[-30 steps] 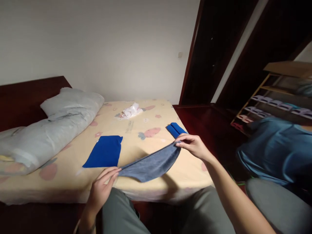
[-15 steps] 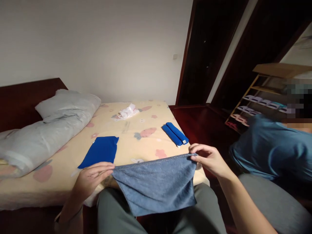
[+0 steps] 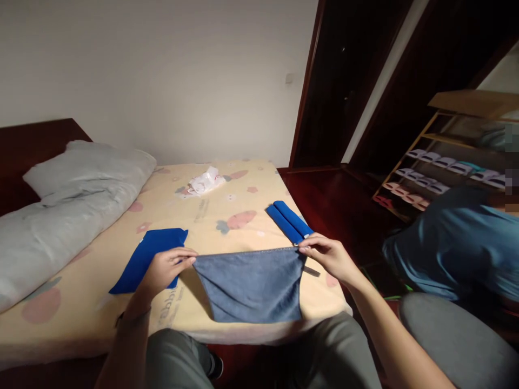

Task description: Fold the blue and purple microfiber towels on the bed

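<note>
- Starts at the left with a flat, four-cornered royal-blue cloth (image 3: 142, 259), spread on the cream, carrot-printed bed (image 3: 235, 240) and partly hidden behind the left hand (image 3: 165, 270), the nearer of the two hands
- Pinches with that left hand the upper left corner of a thin slate-blue towelling cloth (image 3: 252, 286), with thumb below and fingertips above
- Holds the slate-blue cloth between both hands, in front of the bed's near edge as seen from the head
- Runs its long axis left to right, from fingertips to fingertips along the taut stitched hem, nearly level, a shade higher at the right end
- Hangs from that hem in soft creases, with the lower edge free of both hands; cannot tell whether touching the bed
- Shows two royal-blue fabric rolls (image 3: 287, 220) just beyond the right fingertips, side by side, pointing away and slightly left, across the line of the hem
- Pinches the upper right corner between thumb and fingertips of the right hand (image 3: 326, 260), nearer to the rolls than the left
</note>
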The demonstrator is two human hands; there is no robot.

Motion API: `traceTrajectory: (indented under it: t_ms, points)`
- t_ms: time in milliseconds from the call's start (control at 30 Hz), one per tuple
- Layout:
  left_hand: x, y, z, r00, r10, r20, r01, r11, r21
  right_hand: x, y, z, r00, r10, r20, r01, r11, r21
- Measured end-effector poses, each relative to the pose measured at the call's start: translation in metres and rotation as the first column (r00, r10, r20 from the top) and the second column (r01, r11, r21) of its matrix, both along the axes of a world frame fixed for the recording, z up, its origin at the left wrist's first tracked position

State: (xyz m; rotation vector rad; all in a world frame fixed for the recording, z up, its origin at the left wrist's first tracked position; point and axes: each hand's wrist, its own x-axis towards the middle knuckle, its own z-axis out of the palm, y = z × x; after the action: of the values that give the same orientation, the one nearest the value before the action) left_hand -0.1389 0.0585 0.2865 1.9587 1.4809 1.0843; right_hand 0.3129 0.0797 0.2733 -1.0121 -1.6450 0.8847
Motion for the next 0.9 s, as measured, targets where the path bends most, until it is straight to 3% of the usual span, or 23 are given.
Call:
traceTrajectory:
  t_ms: [100, 167, 267, 367, 500, 633, 767, 900]
  points:
    - [0.004, 0.032, 0.006, 0.996, -0.013, -0.084, 0.016, 0.999, 0.044, -0.004, 0.034, 0.001, 0.998, -0.021, 0.052, 0.018, 0.998, 0.06]
    - [0.009, 0.036, 0.017, 0.988, 0.024, -0.156, -0.001, 0.99, 0.141, -0.004, 0.043, 0.007, 0.998, -0.029, 0.052, 0.025, 0.997, 0.075]
    - [0.016, 0.016, 0.034, 0.971, 0.104, -0.214, -0.036, 0.954, 0.298, -0.001, 0.034, 0.02, 0.999, -0.043, 0.001, 0.043, 0.996, 0.074]
    - [0.02, -0.02, 0.046, 0.97, 0.175, -0.167, -0.098, 0.916, 0.388, 0.008, 0.005, 0.035, 0.999, -0.033, -0.026, 0.034, 0.996, 0.078]
    - [0.024, -0.058, 0.056, 0.97, 0.241, 0.014, -0.227, 0.888, 0.4, 0.02, -0.031, 0.051, 0.999, 0.03, -0.042, -0.026, 0.996, 0.088]
    - [0.028, -0.062, 0.062, 0.955, 0.272, 0.115, -0.295, 0.868, 0.4, 0.024, -0.04, 0.054, 0.996, 0.044, -0.073, -0.038, 0.997, 0.071]
    - [0.025, -0.026, 0.042, 0.963, 0.232, 0.141, -0.259, 0.942, 0.216, 0.018, -0.016, 0.031, 0.995, -0.003, -0.098, 0.002, 1.0, -0.014]
    - [0.013, 0.037, -0.021, 0.972, 0.102, 0.211, -0.105, 0.994, 0.004, 0.005, 0.039, -0.03, 0.998, -0.048, -0.047, 0.04, 0.986, -0.163]
